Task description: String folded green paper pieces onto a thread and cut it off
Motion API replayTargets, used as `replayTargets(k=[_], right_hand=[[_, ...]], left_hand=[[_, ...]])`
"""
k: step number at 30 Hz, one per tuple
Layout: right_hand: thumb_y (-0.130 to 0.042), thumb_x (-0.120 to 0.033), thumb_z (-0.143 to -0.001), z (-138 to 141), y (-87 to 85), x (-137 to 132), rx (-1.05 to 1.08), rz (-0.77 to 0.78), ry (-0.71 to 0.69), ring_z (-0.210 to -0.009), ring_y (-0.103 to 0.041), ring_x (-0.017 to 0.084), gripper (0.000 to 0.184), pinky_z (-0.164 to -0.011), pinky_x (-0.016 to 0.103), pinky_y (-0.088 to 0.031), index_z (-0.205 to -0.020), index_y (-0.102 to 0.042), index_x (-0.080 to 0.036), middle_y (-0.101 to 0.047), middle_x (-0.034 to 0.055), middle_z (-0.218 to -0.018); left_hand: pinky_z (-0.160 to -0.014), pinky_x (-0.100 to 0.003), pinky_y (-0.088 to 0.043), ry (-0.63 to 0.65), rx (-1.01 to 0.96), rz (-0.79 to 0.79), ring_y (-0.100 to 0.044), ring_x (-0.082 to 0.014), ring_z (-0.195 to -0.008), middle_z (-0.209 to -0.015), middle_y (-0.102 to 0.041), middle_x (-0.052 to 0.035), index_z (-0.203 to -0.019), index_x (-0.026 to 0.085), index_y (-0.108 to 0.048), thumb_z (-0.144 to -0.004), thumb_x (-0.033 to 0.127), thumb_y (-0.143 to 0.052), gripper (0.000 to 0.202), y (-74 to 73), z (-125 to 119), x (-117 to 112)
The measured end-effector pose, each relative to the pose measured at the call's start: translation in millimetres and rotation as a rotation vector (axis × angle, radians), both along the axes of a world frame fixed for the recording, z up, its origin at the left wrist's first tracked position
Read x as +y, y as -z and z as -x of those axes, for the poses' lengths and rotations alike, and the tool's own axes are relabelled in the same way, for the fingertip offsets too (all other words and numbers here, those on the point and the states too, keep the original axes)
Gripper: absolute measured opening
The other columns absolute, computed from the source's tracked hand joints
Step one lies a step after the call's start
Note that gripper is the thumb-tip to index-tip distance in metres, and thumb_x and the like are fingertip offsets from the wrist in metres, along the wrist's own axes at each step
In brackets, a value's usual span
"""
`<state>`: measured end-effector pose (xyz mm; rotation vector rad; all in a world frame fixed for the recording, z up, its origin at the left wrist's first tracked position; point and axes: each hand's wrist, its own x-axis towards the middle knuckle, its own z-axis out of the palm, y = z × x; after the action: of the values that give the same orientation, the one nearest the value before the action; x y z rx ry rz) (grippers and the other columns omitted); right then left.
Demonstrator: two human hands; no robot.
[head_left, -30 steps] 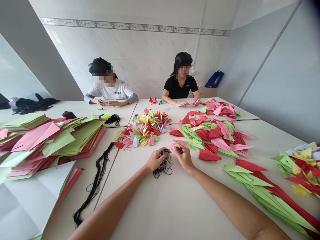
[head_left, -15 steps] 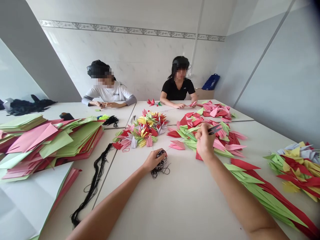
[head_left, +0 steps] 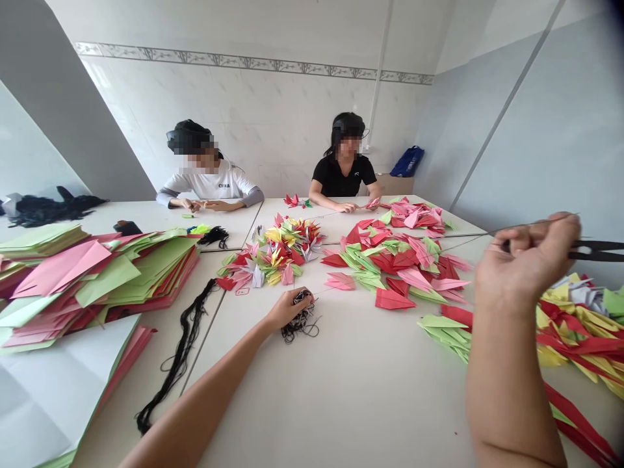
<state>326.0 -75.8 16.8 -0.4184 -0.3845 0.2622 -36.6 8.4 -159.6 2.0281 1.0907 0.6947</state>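
Note:
My left hand (head_left: 291,310) rests on the table, closed on a tangled bundle of black thread (head_left: 298,327). My right hand (head_left: 526,260) is raised high at the right, pinching a small black-handled tool (head_left: 597,251), possibly scissors, whose exact kind is hidden by blur and my fingers. A thin thread (head_left: 453,237) seems to run from that hand back toward the left. Beyond my left hand lies a heap of folded paper cranes (head_left: 277,250) in several colours. Loose red, pink and green paper cranes (head_left: 390,260) spread out under and left of my raised right hand.
A tall stack of coloured paper sheets (head_left: 97,273) stands at the left, beside a long black thread hank (head_left: 182,344). More paper cranes (head_left: 580,331) lie at the right. Two co-workers, one in a white top (head_left: 209,185) and one in a black top (head_left: 344,175), sit across the white table (head_left: 341,396).
My right hand has moved up and far to the right with the black tool, drawing out thread. My left hand stays on the bundle. The whole view has drifted slightly.

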Motion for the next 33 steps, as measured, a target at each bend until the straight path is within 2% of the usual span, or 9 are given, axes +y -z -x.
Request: replayTargets(k=[7, 13, 16, 19, 23, 26, 28, 30, 33], right_hand=[[-0.047, -0.014, -0.096, 1, -11.8, -27, -0.127, 0.022, 0.044, -0.049, -0.014, 0.008, 0.032, -0.044, 0.019, -0.030, -0.065, -0.048, -0.022, -0.017, -0.0065, -0.062], [-0.052, -0.013, -0.088, 27, -9.6, -27, -0.364, 0.139, -0.077, -0.044, -0.018, 0.009, 0.021, -0.045, 0.023, -0.036, -0.070, -0.057, -0.024, -0.024, -0.0089, -0.055], [-0.066, -0.023, -0.085, 57, -0.6, -26, -0.479, 0.158, -0.207, -0.041, -0.020, 0.008, 0.012, -0.044, 0.024, -0.044, -0.075, -0.060, -0.023, -0.027, -0.0117, -0.049], [-0.073, -0.034, -0.085, 103, 13.2, -28, -0.608, 0.203, -0.492, -0.039, -0.021, 0.006, 0.020, -0.046, 0.023, -0.052, -0.078, -0.059, -0.023, -0.029, -0.0136, -0.046], [-0.070, -0.047, -0.091, 154, 24.6, -36, -0.787, 0.252, -0.870, -0.042, -0.018, 0.006, 0.028, -0.051, 0.026, -0.060, -0.081, -0.060, -0.023, -0.027, -0.0137, -0.048], [-0.070, -0.048, -0.090, 160, 20.4, -41, -0.803, 0.265, -0.878, -0.042, -0.018, 0.006, 0.028, -0.050, 0.024, -0.059, -0.082, -0.061, -0.023, -0.026, -0.0130, -0.048], [-0.074, -0.046, -0.088, 147, 16.6, -42, -0.764, 0.264, -0.768, -0.042, -0.019, 0.006, 0.027, -0.049, 0.022, -0.058, -0.080, -0.061, -0.023, -0.026, -0.0126, -0.049], [-0.076, -0.044, -0.086, 125, 19.1, -43, -0.724, 0.279, -0.636, -0.042, -0.019, 0.006, 0.027, -0.048, 0.022, -0.056, -0.079, -0.062, -0.023, -0.027, -0.0127, -0.049], [-0.078, -0.042, -0.084, 86, 43.5, -48, -0.687, 0.397, -0.465, -0.042, -0.023, 0.006, 0.028, -0.046, 0.021, -0.052, -0.078, -0.061, -0.021, -0.028, -0.0125, -0.048]], left_hand=[[-0.090, -0.033, -0.056, -0.019, 0.062, -0.050, -0.068, -0.0225, -0.100, -0.110, -0.073, -0.0083, -0.120, 0.022, -0.067, -0.096, 0.057, -0.046, 0.048, -19.3, 13, 2], [-0.102, -0.044, -0.047, -0.255, 0.114, -0.228, -0.061, -0.0313, -0.112, -0.115, -0.070, -0.0122, -0.099, 0.019, -0.073, -0.092, 0.048, -0.052, 0.036, -49.8, 50, 6], [-0.105, -0.046, -0.045, -0.293, 0.069, -0.250, -0.060, -0.0306, -0.113, -0.122, -0.069, -0.0125, -0.107, 0.019, -0.072, -0.093, 0.046, -0.053, 0.037, -74.2, 60, -6], [-0.102, -0.038, -0.050, -0.174, -0.014, -0.187, -0.064, -0.0259, -0.113, -0.126, -0.070, -0.0109, -0.122, 0.019, -0.068, -0.099, 0.049, -0.044, 0.045, -96.6, 42, -33], [-0.114, -0.042, -0.041, 0.254, -0.331, 0.117, -0.047, -0.0283, -0.141, -0.146, -0.058, -0.0093, -0.149, 0.027, -0.049, -0.103, 0.051, -0.044, 0.052, -114.0, -8, -85], [-0.098, -0.040, -0.049, 0.497, -0.335, 0.332, -0.066, -0.0246, -0.103, -0.094, -0.070, -0.0075, -0.137, 0.021, -0.061, -0.103, 0.054, -0.045, 0.050, -119.7, -29, -118], [-0.075, -0.031, -0.050, 0.552, -0.307, 0.424, -0.055, -0.0147, -0.063, -0.059, -0.046, 0.0031, -0.116, 0.016, -0.071, -0.105, 0.053, -0.041, 0.049, -121.4, -22, -131], [-0.054, -0.024, -0.036, 0.477, -0.275, 0.431, -0.031, -0.0096, -0.050, -0.055, -0.027, 0.0076, -0.101, 0.015, -0.072, -0.105, 0.053, -0.040, 0.049, -121.6, -2, -136], [-0.052, -0.025, -0.025, 0.303, -0.177, 0.359, -0.024, -0.0104, -0.054, -0.059, -0.027, 0.0066, -0.099, 0.015, -0.070, -0.105, 0.054, -0.040, 0.049, -117.5, 44, -136]])
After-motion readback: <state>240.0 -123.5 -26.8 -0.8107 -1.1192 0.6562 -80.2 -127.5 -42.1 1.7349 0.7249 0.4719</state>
